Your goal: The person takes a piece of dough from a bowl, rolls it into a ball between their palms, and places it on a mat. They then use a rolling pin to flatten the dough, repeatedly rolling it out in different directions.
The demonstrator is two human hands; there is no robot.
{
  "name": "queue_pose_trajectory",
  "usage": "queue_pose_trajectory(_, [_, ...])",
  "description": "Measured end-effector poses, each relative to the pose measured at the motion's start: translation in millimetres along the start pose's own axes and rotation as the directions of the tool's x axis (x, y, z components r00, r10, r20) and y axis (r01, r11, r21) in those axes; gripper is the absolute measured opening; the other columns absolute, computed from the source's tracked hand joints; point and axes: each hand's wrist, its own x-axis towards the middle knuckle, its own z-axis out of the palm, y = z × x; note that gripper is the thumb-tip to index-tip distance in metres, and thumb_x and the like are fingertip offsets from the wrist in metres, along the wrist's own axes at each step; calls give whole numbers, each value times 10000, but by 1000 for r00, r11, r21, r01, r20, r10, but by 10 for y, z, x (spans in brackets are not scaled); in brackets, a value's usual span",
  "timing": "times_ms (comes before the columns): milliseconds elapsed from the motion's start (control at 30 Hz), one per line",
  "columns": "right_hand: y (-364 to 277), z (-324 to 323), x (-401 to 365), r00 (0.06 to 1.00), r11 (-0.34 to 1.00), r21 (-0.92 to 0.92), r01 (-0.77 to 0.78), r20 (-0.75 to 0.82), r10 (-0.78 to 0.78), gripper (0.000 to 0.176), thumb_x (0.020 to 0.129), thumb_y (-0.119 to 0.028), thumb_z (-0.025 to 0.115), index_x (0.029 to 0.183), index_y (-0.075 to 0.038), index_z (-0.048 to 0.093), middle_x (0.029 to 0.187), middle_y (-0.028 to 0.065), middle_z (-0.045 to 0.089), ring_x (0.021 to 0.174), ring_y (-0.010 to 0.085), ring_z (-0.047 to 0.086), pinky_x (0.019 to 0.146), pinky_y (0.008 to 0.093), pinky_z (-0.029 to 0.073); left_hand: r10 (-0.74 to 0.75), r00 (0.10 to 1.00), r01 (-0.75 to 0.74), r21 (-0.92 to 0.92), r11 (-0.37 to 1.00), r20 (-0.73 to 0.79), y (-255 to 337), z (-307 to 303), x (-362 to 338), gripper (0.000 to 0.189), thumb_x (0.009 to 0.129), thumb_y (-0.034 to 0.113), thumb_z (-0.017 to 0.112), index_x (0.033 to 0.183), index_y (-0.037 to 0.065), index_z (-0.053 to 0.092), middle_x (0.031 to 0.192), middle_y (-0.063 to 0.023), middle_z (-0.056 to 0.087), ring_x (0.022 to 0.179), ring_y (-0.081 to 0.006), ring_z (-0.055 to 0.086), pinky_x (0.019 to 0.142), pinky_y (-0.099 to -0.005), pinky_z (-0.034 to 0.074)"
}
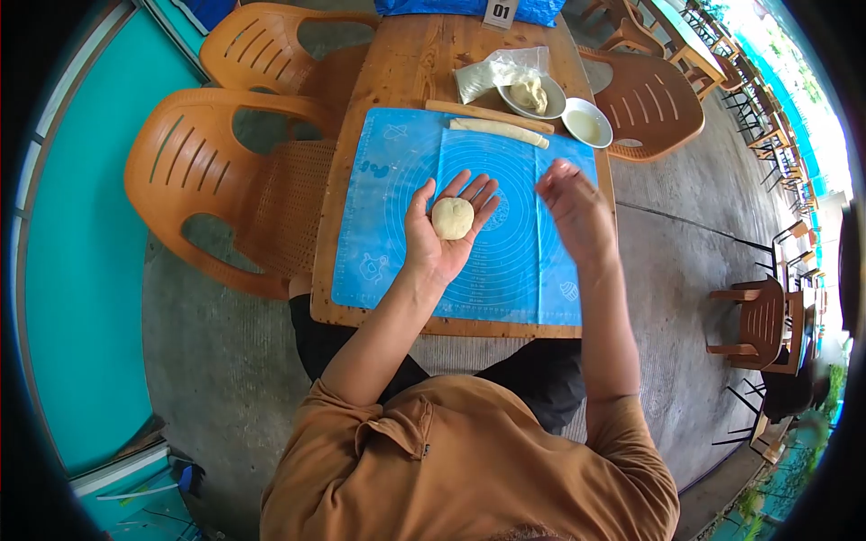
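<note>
My left hand [429,243] is palm up over the blue mat, its fingers stretched out. On that palm rests a round, flattened ball of dough [453,219]. To the right, my right hand [577,209] is raised above the mat's right side, slightly blurred. Its fingers are curled and bunched; whether anything is between them is hidden. Under both hands lies the blue silicone baking mat [388,194], printed with circles. A pale strip of dough [498,132] stretches across its far edge, just in front of a wooden rolling pin [483,113].
Beyond the mat are a bowl with dough [553,93], a plastic bag of white powder [487,77] and a white bowl of pale liquid [588,124]. A number stand [501,13] is at the wooden table's [397,63] far end. Orange chairs [207,180] flank it.
</note>
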Motion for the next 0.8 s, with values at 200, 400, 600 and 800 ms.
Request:
queue_pose_trajectory(200, [362,675,-1077,942,615,-713,336,248,-227,210,1035,-68,606,1189,65,653,1156,152,709,1075,272,697,996,366,534,9,996,5,-172,985,86,-15,59,-153,607,1029,351,532,1436,-92,449,1518,-307,456,1466,-439,437,1226,-563,415])
queue_pose_trajectory(400, [516,974,-1365,791,-83,-813,576,580,-198,475,1002,-192,629,1399,67,593,1501,245,529,1474,395,453,1244,587,290,84,994,-71,-158,985,73,-69,111,-184,528,1037,298,561,1349,-112,446,1393,-283,503,1378,-416,508,1242,-580,382])
queue_pose_trajectory(600, [334,932,-1333,758,-137,-758,638,649,-62,488,1015,-252,628,1369,83,600,1483,269,539,1456,422,466,1244,573,311,50,976,-3,-221,975,210,12,31,-258,383,1103,290,504,1142,-87,563,1183,-240,630,1246,-380,602,1225,-553,406])
queue_pose_trajectory(800, [386,1068,-1522,632,-39,-636,771,771,-82,550,1036,-279,606,1451,75,533,1535,280,490,1487,394,440,1259,523,319,66,953,3,-229,973,296,52,-11,-262,388,1126,283,459,1156,-94,540,1187,-248,618,1302,-390,581,1224,-549,408])
